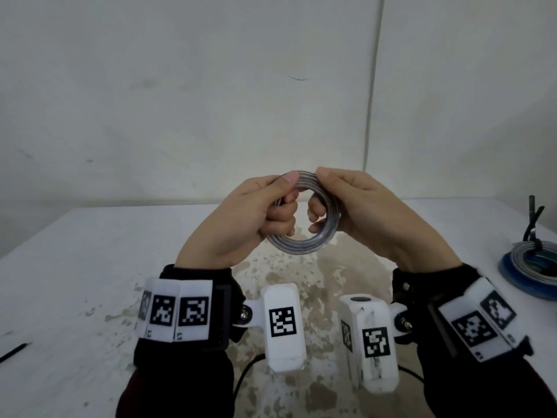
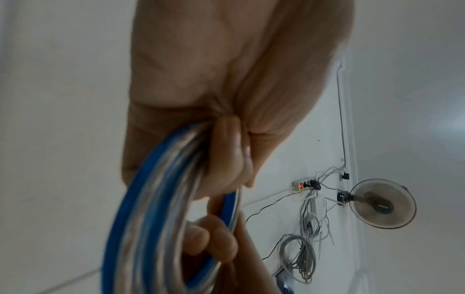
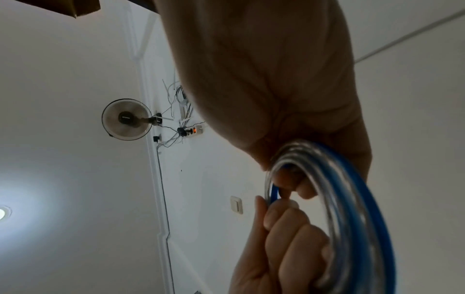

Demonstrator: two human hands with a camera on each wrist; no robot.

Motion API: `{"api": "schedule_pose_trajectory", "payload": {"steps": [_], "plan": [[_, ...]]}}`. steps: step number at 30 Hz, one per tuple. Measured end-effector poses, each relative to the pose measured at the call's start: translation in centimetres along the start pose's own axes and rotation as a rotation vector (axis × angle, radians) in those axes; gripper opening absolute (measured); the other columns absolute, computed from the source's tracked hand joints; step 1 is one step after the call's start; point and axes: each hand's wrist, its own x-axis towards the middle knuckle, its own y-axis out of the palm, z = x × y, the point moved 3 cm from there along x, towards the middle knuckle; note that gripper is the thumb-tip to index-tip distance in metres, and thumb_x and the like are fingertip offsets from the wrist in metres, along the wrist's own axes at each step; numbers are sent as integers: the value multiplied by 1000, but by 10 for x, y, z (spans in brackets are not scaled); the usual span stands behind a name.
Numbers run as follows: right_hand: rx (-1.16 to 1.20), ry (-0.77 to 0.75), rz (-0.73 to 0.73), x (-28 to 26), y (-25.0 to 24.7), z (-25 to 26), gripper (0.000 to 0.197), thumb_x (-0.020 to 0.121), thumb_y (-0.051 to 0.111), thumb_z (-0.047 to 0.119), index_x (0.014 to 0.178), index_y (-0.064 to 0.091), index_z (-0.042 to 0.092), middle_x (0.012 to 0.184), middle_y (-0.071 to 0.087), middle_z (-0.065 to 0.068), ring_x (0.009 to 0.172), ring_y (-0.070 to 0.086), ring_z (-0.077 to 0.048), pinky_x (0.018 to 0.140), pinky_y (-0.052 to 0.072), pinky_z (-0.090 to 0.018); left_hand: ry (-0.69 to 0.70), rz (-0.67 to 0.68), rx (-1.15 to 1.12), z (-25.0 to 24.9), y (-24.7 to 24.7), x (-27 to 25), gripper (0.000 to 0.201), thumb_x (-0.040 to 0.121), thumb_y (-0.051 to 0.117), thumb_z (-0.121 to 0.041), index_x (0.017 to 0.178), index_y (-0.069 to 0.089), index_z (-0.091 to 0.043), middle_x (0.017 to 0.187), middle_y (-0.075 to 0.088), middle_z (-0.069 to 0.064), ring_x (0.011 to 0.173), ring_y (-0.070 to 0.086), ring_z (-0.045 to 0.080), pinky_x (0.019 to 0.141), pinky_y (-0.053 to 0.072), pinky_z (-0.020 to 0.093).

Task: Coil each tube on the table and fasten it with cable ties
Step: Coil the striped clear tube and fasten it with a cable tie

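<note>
A coil of clear and blue tube [image 1: 301,245] is held up above the white table [image 1: 90,267], between both hands. My left hand [image 1: 271,203] grips the coil's left side, thumb on top and fingers curled through the ring. My right hand [image 1: 322,203] grips the right side the same way. In the left wrist view the coil [image 2: 151,208] runs under the curled fingers [image 2: 226,155]. In the right wrist view the coil [image 3: 352,208] passes between thumb and fingers [image 3: 289,224]. No cable tie shows on this coil.
A second coil of blue and clear tube [image 1: 530,267] lies at the table's right edge, with black cable ties [image 1: 532,218] sticking up from it. A thin black strip [image 1: 13,352] lies at the near left edge. The tabletop's middle is worn and stained.
</note>
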Motion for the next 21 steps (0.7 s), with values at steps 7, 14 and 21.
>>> {"api": "schedule_pose_trajectory", "payload": {"steps": [7, 14, 21], "plan": [[-153, -34, -2, -1, 10, 0, 43, 104, 29, 31, 78, 56, 9, 46, 41, 5, 53, 56, -17, 88, 46, -55, 5, -82, 108, -11, 0, -8, 37, 101, 37, -27, 67, 34, -13, 47, 23, -9, 40, 16, 8, 57, 11, 32], [-88, 1, 174, -7, 36, -5, 42, 104, 28, 32, 91, 63, 11, 54, 37, 3, 59, 52, -16, 94, 47, -50, -27, -81, 197, -12, -13, -36, 39, 103, 35, -25, 67, 36, -11, 46, 27, -11, 40, 19, 6, 41, 19, 14], [-134, -35, 234, 5, 124, -8, 39, 103, 32, 30, 73, 45, 9, 51, 30, 5, 48, 41, -12, 73, 53, -32, -111, -259, 240, -2, -85, -115, 73, 98, 14, -54, 80, 63, -3, 62, 62, 10, 66, 64, 23, 67, 49, 25]]}}
